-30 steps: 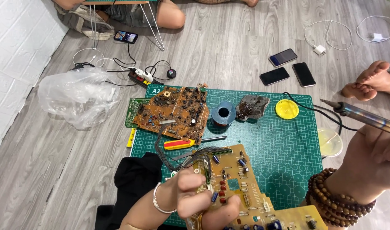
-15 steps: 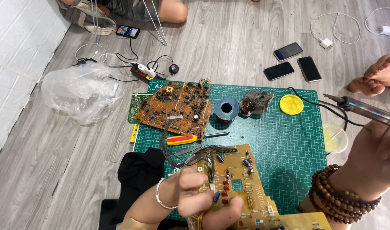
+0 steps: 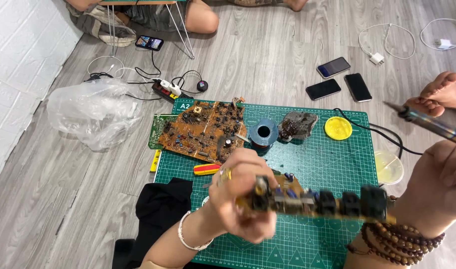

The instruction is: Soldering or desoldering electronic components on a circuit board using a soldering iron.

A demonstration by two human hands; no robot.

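The circuit board (image 3: pixel 307 201) with its row of dark blocky parts is up off the green cutting mat (image 3: pixel 327 159), held edge-on and level in front of the person; the left hand (image 3: pixel 243 199) is clamped round its left end, fingers curled over the top edge, a bangle on that wrist; the right hand (image 3: pixel 440 184) sits at the board's right end, closed round the handle of a soldering iron (image 3: pixel 427 122) whose tip points up and away to the left, well clear of the board; so as I judge it, no joint is being worked just now, and the board is only being turned for a look; a second brown board (image 3: pixel 203 130) lies flat on the mat beyond, beside a blue solder spool (image 3: pixel 263 133), seemingly untouched; a red-and-yellow screwdriver (image 3: pixel 206 169) lies just under the left hand.
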